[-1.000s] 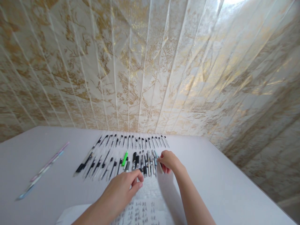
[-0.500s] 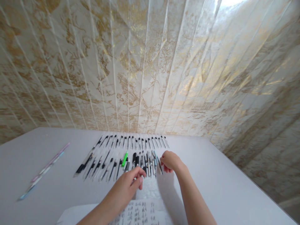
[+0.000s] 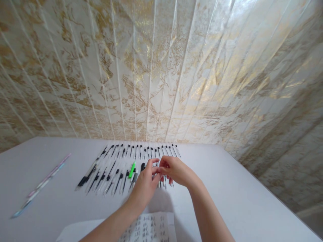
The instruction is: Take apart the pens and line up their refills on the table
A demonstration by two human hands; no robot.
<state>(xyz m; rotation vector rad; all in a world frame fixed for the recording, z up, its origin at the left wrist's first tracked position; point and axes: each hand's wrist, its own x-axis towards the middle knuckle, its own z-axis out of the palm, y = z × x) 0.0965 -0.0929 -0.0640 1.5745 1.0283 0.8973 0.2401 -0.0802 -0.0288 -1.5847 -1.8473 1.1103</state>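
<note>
My left hand (image 3: 145,179) and my right hand (image 3: 177,170) meet above the right part of the near row of pens. The fingertips touch or nearly touch, thumbs and fingers bent in a pinch. Whatever lies between them is too small or hidden to name. Under and behind the hands are several pens, partly covered, with white ends showing below the fingers. Just left of my left hand lie a bright green highlighter (image 3: 132,170), a grey-capped pen (image 3: 134,178) and a black pen cap (image 3: 142,166).
A far row of black-capped clear pens (image 3: 137,152) runs along the back of the white table (image 3: 217,201). More pens lie at the near row's left, beside a large black-ended pen (image 3: 82,181). Long pink and blue sticks (image 3: 41,185) lie far left. Handwritten paper (image 3: 153,227) is in front.
My right hand has moved left from the row's right end to meet my left hand. My left hand has risen slightly over the pens. The view has shifted a little.
</note>
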